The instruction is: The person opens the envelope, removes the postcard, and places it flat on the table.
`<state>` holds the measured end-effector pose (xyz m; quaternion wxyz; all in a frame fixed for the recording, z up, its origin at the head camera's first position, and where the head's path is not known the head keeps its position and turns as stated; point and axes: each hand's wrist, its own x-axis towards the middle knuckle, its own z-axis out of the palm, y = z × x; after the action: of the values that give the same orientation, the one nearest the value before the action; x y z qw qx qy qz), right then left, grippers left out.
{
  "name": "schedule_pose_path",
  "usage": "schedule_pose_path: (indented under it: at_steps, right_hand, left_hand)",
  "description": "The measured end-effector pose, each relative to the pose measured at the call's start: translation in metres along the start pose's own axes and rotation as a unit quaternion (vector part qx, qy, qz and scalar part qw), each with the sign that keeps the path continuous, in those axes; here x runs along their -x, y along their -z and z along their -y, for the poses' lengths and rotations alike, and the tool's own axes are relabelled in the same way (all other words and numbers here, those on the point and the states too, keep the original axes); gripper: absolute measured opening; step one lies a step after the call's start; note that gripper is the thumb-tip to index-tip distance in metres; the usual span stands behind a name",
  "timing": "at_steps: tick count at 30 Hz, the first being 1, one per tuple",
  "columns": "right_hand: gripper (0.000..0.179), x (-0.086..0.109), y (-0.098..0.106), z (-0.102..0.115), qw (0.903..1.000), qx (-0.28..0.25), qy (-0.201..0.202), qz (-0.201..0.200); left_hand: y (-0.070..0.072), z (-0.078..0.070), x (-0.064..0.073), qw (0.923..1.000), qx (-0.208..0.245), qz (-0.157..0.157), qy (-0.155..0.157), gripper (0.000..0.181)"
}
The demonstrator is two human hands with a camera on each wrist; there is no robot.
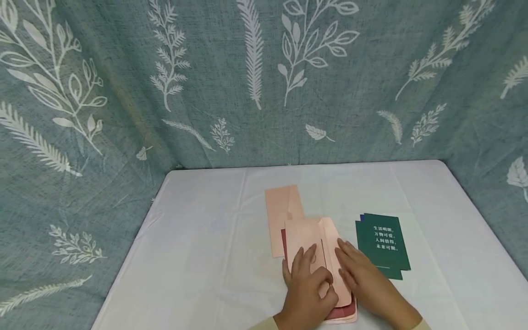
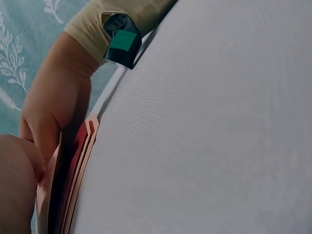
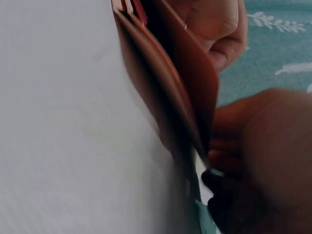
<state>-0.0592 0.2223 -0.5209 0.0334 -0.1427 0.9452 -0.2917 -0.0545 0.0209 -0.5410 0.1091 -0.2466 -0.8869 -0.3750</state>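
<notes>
A pale pink envelope (image 1: 303, 229) lies on top of a stack in the head view, its long flap (image 1: 330, 236) along the right side. My left hand (image 1: 307, 291) rests on the envelope, outer fingers spread over its face, index finger bent near the thumb. My right hand (image 1: 367, 277) lays its extended fingers on the flap at the right edge. Under the envelope, a dark red envelope (image 1: 341, 313) and further pink edges (image 1: 350, 317) show at the bottom. The left wrist view shows the stack's layered edges (image 2: 80, 170) from the side.
Another pink envelope (image 1: 278, 211) lies behind, partly under the stack. To the right are overlapping dark green cards (image 1: 385, 238) with white characters, a blue corner (image 1: 362, 217) peeking out. A white cloth covers the table (image 1: 206, 256); a leaf-patterned teal curtain (image 1: 206, 91) hangs around it.
</notes>
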Motion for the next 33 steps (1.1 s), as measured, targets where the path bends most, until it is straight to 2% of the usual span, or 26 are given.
schedule_pose_path:
  at_steps: [2, 5, 7, 9, 11, 14, 16, 18, 22, 24, 28, 33]
  right_hand:
    - [0.05, 0.0, 0.004, 0.003, 0.9997, -0.016, 0.003, -0.016]
    - [0.046, -0.001, 0.011, 0.012, 0.9957, -0.058, 0.012, -0.071]
    - [0.043, -0.004, 0.015, 0.018, 0.9878, -0.111, 0.014, -0.108]
    - [0.038, -0.009, 0.019, 0.024, 0.9755, -0.18, 0.005, -0.126]
    - [0.037, -0.016, 0.021, 0.029, 0.9544, -0.278, -0.02, -0.106]
    - [0.042, -0.026, 0.021, 0.03, 0.9142, -0.392, -0.088, -0.052]
    - [0.047, -0.032, 0.02, 0.026, 0.8881, -0.437, -0.139, -0.023]
    - [0.048, -0.036, 0.019, 0.02, 0.8691, -0.462, -0.177, -0.011]
    - [0.05, -0.04, 0.017, 0.004, 0.8349, -0.513, -0.2, 0.005]
    - [0.053, -0.04, 0.017, -0.002, 0.8234, -0.533, -0.194, 0.015]
    - [0.059, -0.04, 0.019, -0.008, 0.8072, -0.559, -0.187, 0.032]
    - [0.06, -0.041, 0.022, -0.011, 0.7848, -0.59, -0.18, 0.06]
  left_hand:
    - [0.0, 0.0, 0.0, 1.0, 0.0, 0.0, 0.002, 0.017]
    - [0.0, 0.0, 0.001, 1.0, 0.001, 0.0, 0.003, 0.018]
    - [0.0, 0.0, 0.001, 1.0, -0.002, 0.001, 0.003, 0.018]
    - [0.001, 0.0, 0.0, 1.0, -0.004, 0.005, 0.003, 0.017]
    - [0.001, 0.0, 0.0, 0.9999, -0.006, 0.01, 0.005, 0.015]
    - [0.001, 0.0, 0.0, 0.9997, -0.007, 0.018, 0.014, 0.014]
    - [0.001, -0.001, -0.001, 0.9995, -0.007, 0.023, 0.021, 0.013]
    - [0.0, -0.002, -0.002, 0.9993, -0.008, 0.025, 0.026, 0.013]
    - [0.0, -0.002, -0.002, 0.9994, -0.013, 0.016, 0.026, 0.014]
    - [-0.001, -0.001, -0.001, 0.9997, -0.015, 0.008, 0.02, 0.015]
    - [-0.001, 0.0, -0.001, 0.9998, -0.015, -0.007, 0.008, 0.017]
    - [-0.001, 0.0, -0.001, 0.9999, -0.007, -0.013, 0.007, 0.018]
